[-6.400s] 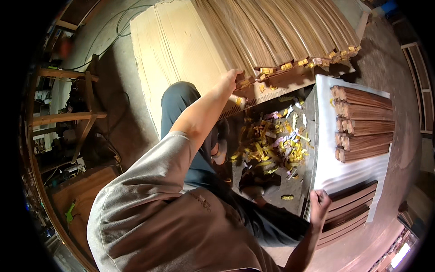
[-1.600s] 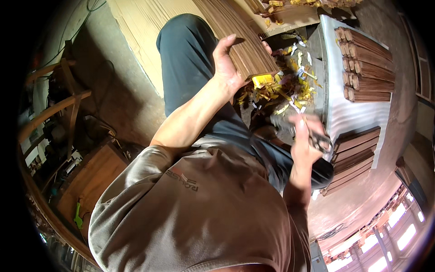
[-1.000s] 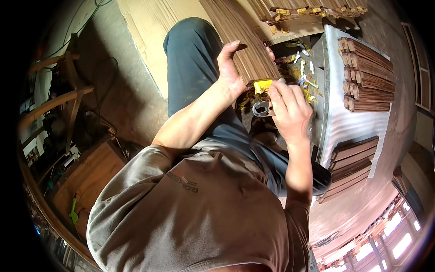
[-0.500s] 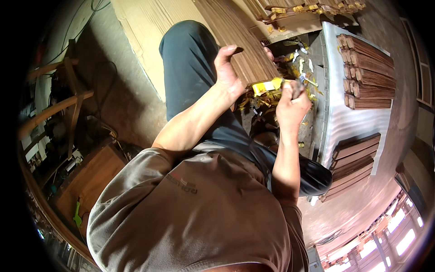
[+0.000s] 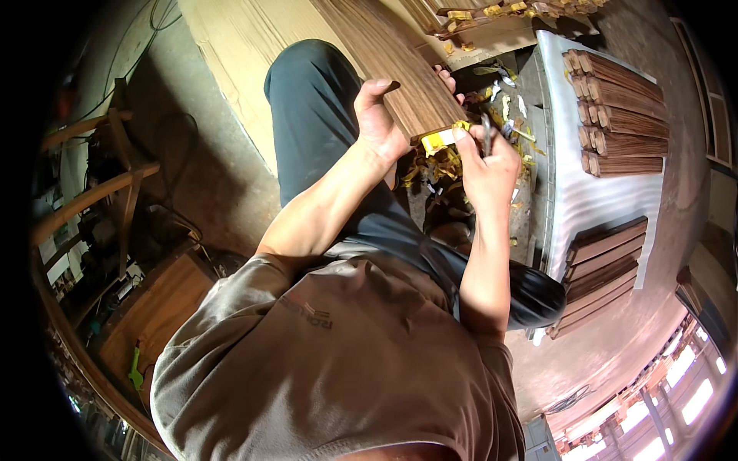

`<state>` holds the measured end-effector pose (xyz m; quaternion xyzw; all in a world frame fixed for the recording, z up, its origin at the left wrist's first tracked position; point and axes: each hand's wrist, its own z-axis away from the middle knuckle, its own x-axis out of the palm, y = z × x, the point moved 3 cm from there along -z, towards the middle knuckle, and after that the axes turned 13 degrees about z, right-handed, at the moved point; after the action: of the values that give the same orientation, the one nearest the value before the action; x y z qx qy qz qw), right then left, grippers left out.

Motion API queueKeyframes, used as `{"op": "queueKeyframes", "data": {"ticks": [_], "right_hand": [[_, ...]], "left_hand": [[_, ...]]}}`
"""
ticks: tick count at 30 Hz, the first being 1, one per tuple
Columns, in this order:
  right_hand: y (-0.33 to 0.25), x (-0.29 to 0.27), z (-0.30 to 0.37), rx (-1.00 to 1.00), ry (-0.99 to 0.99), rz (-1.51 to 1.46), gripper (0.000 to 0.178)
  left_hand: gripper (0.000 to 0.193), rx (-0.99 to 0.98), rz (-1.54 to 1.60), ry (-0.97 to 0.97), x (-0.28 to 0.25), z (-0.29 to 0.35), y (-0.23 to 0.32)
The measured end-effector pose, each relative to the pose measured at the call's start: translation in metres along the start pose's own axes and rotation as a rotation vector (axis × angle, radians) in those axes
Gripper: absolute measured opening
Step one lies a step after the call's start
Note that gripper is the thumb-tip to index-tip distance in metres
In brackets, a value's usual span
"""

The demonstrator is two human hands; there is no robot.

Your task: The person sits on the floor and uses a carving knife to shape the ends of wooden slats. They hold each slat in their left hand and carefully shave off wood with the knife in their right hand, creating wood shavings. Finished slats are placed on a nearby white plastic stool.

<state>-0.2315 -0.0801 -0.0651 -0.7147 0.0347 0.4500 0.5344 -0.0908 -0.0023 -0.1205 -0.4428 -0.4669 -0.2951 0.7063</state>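
A brown wooden board point(image 5: 407, 73), perhaps a bundle of thin strips, slants away from me past my bent knee. My left hand point(image 5: 378, 123) grips it near its close end, thumb on the left edge, fingertips showing at the right edge and the palm hidden beneath. Across that end runs yellow tape point(image 5: 440, 140), partly loose. My right hand point(image 5: 492, 169) is closed at the tape's right part, thumb pressed to it. A dark, slim tool point(image 5: 487, 132) sticks up from the same hand; its kind is unclear.
Scraps of yellow tape point(image 5: 430, 173) litter the ground below the board. To the right, bundled wooden strips point(image 5: 623, 100) and darker boards point(image 5: 603, 276) lie on a pale sheet point(image 5: 561, 200). More taped wood point(image 5: 492, 14) is at the far side; a wooden frame point(image 5: 115, 180) stands left.
My right hand has shifted slightly left and up along the tape, and the dark tool now points more upright. The left hand still grips the board.
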Motion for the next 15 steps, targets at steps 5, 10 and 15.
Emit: {"op": "queueKeyframes", "data": {"ticks": [5,10,15], "right_hand": [[0.040,0.016,-0.003,0.271,-0.087,-0.382,0.007],[0.049,0.037,0.019,0.196,-0.025,-0.149,0.005],[0.021,0.033,0.061,0.149,-0.150,-0.351,0.006]], "left_hand": [[0.079,0.015,-0.006,0.018,-0.002,-0.001,-0.002],[0.075,0.033,0.033,0.026,-0.002,-0.004,-0.008],[0.072,-0.004,0.076,-0.059,0.007,-0.009,-0.008]]}}
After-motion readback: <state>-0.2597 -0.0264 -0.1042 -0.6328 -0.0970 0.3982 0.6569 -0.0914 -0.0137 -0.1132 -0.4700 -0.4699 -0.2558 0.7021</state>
